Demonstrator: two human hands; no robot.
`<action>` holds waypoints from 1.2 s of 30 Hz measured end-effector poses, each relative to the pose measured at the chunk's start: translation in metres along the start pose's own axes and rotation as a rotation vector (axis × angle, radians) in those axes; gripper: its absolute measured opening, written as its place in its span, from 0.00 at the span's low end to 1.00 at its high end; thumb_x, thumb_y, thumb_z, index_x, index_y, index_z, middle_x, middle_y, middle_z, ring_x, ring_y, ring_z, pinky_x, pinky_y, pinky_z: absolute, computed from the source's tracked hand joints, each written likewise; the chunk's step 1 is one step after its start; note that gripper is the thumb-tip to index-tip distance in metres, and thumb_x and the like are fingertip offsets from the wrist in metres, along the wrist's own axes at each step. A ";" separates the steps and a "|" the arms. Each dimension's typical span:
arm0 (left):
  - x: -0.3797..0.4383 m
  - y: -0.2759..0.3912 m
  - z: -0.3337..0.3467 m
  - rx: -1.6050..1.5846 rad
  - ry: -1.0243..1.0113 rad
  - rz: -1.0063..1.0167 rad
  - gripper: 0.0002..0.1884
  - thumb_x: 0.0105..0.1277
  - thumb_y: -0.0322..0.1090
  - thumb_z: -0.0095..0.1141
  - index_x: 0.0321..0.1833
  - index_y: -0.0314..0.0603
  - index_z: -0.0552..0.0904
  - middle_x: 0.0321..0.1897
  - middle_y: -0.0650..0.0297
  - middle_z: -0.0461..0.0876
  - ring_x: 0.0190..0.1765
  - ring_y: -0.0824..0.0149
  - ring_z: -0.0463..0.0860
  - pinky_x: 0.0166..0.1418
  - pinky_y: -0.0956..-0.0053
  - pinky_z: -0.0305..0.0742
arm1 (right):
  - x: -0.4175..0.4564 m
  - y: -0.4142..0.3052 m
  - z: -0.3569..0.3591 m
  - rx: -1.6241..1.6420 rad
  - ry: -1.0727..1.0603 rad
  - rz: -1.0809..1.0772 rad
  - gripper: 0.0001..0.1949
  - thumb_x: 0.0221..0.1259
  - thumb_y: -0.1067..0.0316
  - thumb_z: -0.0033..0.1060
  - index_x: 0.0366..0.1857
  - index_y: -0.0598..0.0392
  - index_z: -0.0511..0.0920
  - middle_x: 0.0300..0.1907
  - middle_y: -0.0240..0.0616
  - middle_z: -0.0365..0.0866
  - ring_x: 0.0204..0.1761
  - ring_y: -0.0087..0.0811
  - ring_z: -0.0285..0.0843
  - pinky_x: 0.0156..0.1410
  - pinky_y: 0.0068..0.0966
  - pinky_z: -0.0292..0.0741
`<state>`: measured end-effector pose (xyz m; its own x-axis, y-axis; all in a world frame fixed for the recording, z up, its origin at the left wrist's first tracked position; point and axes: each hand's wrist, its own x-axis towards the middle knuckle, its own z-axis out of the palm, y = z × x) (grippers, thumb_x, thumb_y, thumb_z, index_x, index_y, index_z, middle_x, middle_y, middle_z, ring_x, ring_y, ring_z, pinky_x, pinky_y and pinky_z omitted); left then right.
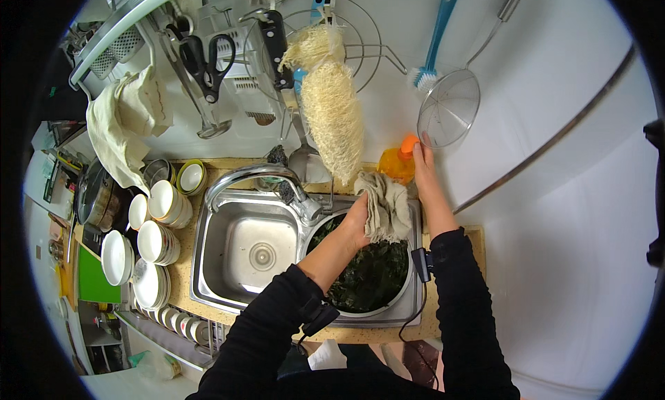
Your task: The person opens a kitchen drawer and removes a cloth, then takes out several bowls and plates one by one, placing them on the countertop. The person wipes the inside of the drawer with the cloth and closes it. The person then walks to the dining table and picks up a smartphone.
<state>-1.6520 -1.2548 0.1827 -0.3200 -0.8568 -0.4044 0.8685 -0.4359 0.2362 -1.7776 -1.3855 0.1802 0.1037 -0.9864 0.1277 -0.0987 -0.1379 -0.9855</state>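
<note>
A crumpled beige cloth (387, 205) is gripped in my left hand (357, 224), above a round basin (382, 311) of dark leafy greens (371, 278). The basin sits in the right bowl of a steel sink. My right hand (428, 174) is at the right side of a bottle of orange liquid (393, 165), with the thumb beside its orange cap (409, 144). Whether the fingers close around the bottle is hidden. The bottle stands at the back of the counter, just behind the cloth.
A chrome faucet (254, 174) arches over the left sink bowl (249, 228). Stacked bowls (166, 202) and plates (150, 283) stand on the left counter. A loofah (332, 114), kitchen scissors (207, 67), a blue brush (436, 41) and a wire skimmer (451, 108) hang along the wall.
</note>
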 end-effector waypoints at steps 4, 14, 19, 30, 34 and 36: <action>0.034 0.009 0.018 0.045 -0.098 0.073 0.26 0.76 0.51 0.34 0.66 0.40 0.68 0.61 0.55 0.73 0.61 0.55 0.74 0.66 0.59 0.69 | 0.022 -0.004 0.002 0.124 -0.053 0.004 0.22 0.73 0.52 0.43 0.62 0.55 0.69 0.60 0.40 0.71 0.59 0.31 0.68 0.63 0.26 0.65; 0.073 0.024 0.033 -0.050 -0.276 0.077 0.22 0.77 0.47 0.32 0.61 0.41 0.71 0.56 0.58 0.77 0.55 0.60 0.79 0.61 0.63 0.75 | 0.045 0.000 -0.009 -0.028 -0.273 -0.129 0.16 0.73 0.56 0.40 0.43 0.56 0.76 0.46 0.31 0.78 0.48 0.24 0.71 0.51 0.22 0.69; 0.074 0.025 0.036 -0.084 -0.287 0.130 0.21 0.77 0.46 0.32 0.61 0.41 0.71 0.57 0.57 0.76 0.56 0.59 0.78 0.61 0.62 0.75 | 0.046 -0.001 -0.006 -0.169 -0.229 -0.224 0.13 0.71 0.61 0.43 0.40 0.60 0.75 0.39 0.42 0.78 0.44 0.39 0.75 0.53 0.30 0.68; 0.078 0.020 0.015 -0.155 -0.292 0.149 0.22 0.77 0.46 0.30 0.64 0.43 0.69 0.59 0.56 0.74 0.59 0.58 0.76 0.65 0.61 0.72 | 0.045 0.022 -0.005 -0.296 -0.260 -0.172 0.23 0.74 0.50 0.31 0.44 0.58 0.75 0.46 0.49 0.78 0.50 0.48 0.74 0.57 0.34 0.67; 0.074 0.018 0.018 -0.144 -0.303 0.153 0.23 0.77 0.47 0.30 0.65 0.43 0.69 0.59 0.56 0.74 0.60 0.58 0.76 0.65 0.60 0.72 | 0.045 0.014 -0.011 -0.319 -0.291 -0.178 0.23 0.73 0.49 0.33 0.48 0.58 0.75 0.50 0.48 0.78 0.54 0.44 0.74 0.60 0.31 0.66; 0.066 0.017 0.022 -0.128 -0.316 0.155 0.24 0.76 0.49 0.31 0.66 0.42 0.68 0.61 0.56 0.73 0.60 0.57 0.76 0.64 0.59 0.72 | 0.041 0.010 -0.013 -0.306 -0.307 -0.106 0.23 0.73 0.49 0.35 0.51 0.57 0.75 0.52 0.45 0.78 0.56 0.40 0.73 0.61 0.29 0.65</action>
<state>-1.6669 -1.3248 0.1789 -0.2648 -0.9613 -0.0754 0.9496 -0.2736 0.1530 -1.7877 -1.4284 0.1774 0.4138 -0.8993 0.1412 -0.3554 -0.3024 -0.8844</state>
